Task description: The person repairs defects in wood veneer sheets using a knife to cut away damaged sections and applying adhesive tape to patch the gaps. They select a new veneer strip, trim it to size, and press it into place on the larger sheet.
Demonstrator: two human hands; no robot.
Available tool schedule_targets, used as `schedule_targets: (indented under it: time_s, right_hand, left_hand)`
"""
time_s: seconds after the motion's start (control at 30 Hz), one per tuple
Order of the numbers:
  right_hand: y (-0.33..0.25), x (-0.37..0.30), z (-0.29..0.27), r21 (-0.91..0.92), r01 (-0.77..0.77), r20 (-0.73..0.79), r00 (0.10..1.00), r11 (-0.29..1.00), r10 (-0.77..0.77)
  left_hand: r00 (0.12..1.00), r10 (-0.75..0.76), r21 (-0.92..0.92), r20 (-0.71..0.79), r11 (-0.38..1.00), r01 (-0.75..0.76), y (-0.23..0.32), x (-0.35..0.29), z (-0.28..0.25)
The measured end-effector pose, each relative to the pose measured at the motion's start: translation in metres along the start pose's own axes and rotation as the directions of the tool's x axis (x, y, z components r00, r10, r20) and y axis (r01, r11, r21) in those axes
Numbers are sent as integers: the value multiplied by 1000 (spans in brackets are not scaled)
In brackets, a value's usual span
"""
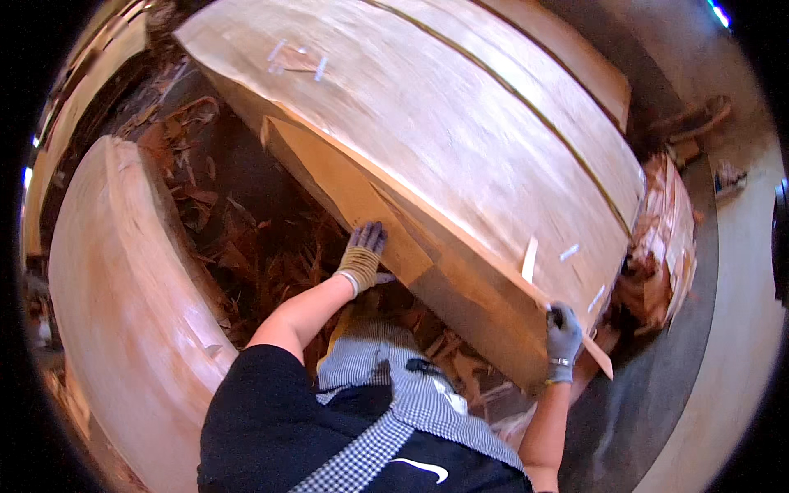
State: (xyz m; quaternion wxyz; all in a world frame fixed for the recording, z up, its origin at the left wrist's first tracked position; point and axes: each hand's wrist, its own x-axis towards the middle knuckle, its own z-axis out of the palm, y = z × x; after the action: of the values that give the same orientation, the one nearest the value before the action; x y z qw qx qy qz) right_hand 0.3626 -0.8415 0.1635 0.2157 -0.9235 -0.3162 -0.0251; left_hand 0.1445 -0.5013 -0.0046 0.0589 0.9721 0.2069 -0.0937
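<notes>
A broad stack of pale wood veneer sheets [436,140] stands in front of me, its brown side facing me. My left hand [364,251], in a striped yellow and grey glove, rests against that side with its fingers stretched out. Beside those fingers, a loose veneer flap [345,185] leans along the side. At the stack's near right corner, my right hand [564,335] wears a grey glove, its fingers closed at the edge. A narrow veneer strip [599,360] sticks out from under this hand. The fingertips are partly hidden.
Another veneer stack [131,271] stands at the left. Torn veneer scraps [238,238] litter the floor between the stacks. A ragged veneer bundle [662,246] lies beyond the right end. Short white tape pieces [569,251] and a pale sliver [529,259] are on the top sheet.
</notes>
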Motion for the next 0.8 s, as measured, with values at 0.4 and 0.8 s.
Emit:
schedule_targets:
  time_s: [0.4, 0.8]
  right_hand:
    - [-2, -21, 7, 565, -484, 365, 873, 668, 324]
    - [57, -174, -13, 882, -336, 456, 790, -331, 410]
  left_hand:
    - [813, 572, -210, -108, 786, -581, 66, -9, -13]
    - [780, 615, -218, 114, 782, -585, 197, -11, 25]
